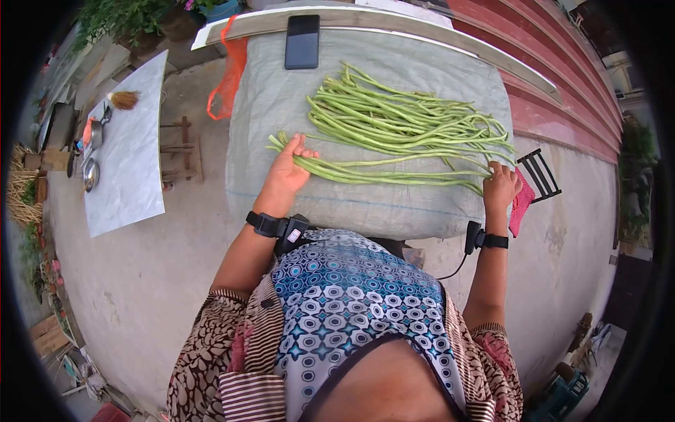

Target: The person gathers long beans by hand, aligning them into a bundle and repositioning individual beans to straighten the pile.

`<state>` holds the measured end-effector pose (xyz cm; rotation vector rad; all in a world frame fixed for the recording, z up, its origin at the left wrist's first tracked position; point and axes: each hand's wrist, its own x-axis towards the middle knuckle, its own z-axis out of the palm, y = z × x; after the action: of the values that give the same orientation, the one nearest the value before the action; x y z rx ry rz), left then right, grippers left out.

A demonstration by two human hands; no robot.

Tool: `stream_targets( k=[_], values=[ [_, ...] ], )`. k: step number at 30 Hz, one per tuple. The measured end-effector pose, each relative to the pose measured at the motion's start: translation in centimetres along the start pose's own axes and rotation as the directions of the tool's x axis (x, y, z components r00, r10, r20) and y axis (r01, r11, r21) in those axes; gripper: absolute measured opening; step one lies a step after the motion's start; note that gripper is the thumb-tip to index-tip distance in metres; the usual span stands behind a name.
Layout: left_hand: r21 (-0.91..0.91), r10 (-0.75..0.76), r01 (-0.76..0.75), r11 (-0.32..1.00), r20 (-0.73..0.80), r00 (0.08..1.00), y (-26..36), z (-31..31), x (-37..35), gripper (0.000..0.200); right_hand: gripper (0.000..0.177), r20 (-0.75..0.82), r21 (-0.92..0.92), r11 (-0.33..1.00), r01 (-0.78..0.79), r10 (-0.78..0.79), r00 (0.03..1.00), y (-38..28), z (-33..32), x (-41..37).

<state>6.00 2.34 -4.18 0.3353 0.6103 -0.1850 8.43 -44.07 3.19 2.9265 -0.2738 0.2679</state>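
Left hand [288,172] is wrapped round one end of a bunch of long beans [394,176], right hand [500,186] clamped on the other, stretched flat between them on the counter [351,205]. Just beyond the hands lies the bigger pile [408,123]; a phone [302,42] sits farther off.

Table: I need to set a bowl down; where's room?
Bare cloth runs along the near edge, below the bundle in the left hand and right hand, and at left between phone and hand. The bean pile crowds the middle and right.

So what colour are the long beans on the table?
Green; the long beans show best in the head view.
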Motion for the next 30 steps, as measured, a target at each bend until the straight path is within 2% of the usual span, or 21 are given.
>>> stream_targets(
  k=[2, 3, 5, 6, 7, 8, 9, 11, 13, 14, 16, 20, 23, 26, 30],
  values=[
    [0.01, 0.005, -0.005, 1.0, 0.011, 1.0, 0.0, -0.1, 0.1, 0.016, 0.045, 0.056, 0.009, 0.997, -0.082, 0.081, 0.995, -0.5, -0.2, -0.3],
    [0.015, 0.01, -0.009, 1.0, -0.018, 1.0, -0.1, 0.3, 0.0, 0.016, 0.048, 0.181, 0.059, 0.998, -0.028, 0.016, 0.983, -1.0, -1.0, -0.3],
    [0.025, 0.019, -0.017, 1.0, -0.076, 0.997, -0.3, 1.9, -1.0, 0.017, 0.044, 0.024, 0.325, 0.924, 0.202, -0.221, 0.975, -3.6, -1.8, -0.2],
    [0.021, 0.018, -0.016, 1.0, -0.074, 0.997, -0.2, 2.7, -1.5, 0.017, 0.039, -0.061, 0.404, 0.873, 0.275, -0.274, 0.96, -6.5, -3.4, -0.4],
    [0.019, 0.014, -0.012, 1.0, -0.07, 0.997, -0.1, 3.5, -2.0, 0.017, 0.033, -0.065, 0.536, 0.79, 0.296, -0.311, 0.948, -9.1, -4.1, -0.7],
    [0.019, 0.006, -0.004, 1.0, -0.065, 0.998, -0.3, 3.9, -2.2, 0.017, 0.029, -0.178, 0.611, 0.678, 0.409, -0.385, 0.906, -11.6, -4.3, -1.3],
    [-0.017, 0.001, -0.001, 1.0, -0.01, 1.0, -0.6, 3.9, -2.1, 0.017, 0.026, -0.127, 0.65, 0.637, 0.414, -0.447, 0.886, -14.1, -5.4, -2.0],
    [-0.086, -0.007, 0.016, 0.996, 0.101, 0.995, -0.5, 2.7, -1.6, 0.019, 0.025, -0.212, 0.577, 0.613, 0.54, -0.526, 0.823, -18.0, -5.0, -2.6],
    [-0.037, -0.065, 0.081, 0.996, 0.33, 0.942, -0.1, 0.3, -0.2, 0.023, 0.026, -0.315, 0.524, 0.579, 0.625, -0.549, 0.774, -20.6, -4.1, -3.0],
    [-0.008, -0.094, 0.108, 0.994, 0.436, 0.895, 0.1, -0.4, 0.2, 0.025, 0.024, -0.298, 0.517, 0.601, 0.609, -0.54, 0.787, -21.4, -3.6, -3.2],
    [0.054, -0.156, 0.147, 0.988, 0.398, 0.904, 0.0, -0.3, 0.2, 0.031, 0.022, -0.268, 0.503, 0.639, 0.582, -0.525, 0.808, -22.4, -2.6, -3.3],
    [0.202, -0.16, 0.122, 0.972, 0.183, 0.97, -0.5, 2.3, -1.7, 0.044, 0.019, -0.312, 0.552, 0.605, 0.574, -0.488, 0.815, -22.3, -2.4, -3.3],
    [0.222, -0.152, 0.1, 0.97, 0.229, 0.962, -0.5, 2.0, -1.5, 0.048, 0.017, -0.393, 0.581, 0.523, 0.624, -0.491, 0.778, -21.7, -3.0, -3.5],
    [0.261, -0.141, 0.066, 0.963, 0.28, 0.95, -0.5, 2.8, -1.7, 0.048, 0.017, -0.269, 0.761, 0.404, 0.508, -0.515, 0.814, -21.5, -3.5, -5.0],
    [0.28, -0.12, 0.019, 0.96, 0.349, 0.929, -0.6, 3.6, -2.3, 0.048, 0.017, -0.213, 0.801, 0.372, 0.469, -0.555, 0.804, -21.5, -2.6, -6.3]
  ],
)
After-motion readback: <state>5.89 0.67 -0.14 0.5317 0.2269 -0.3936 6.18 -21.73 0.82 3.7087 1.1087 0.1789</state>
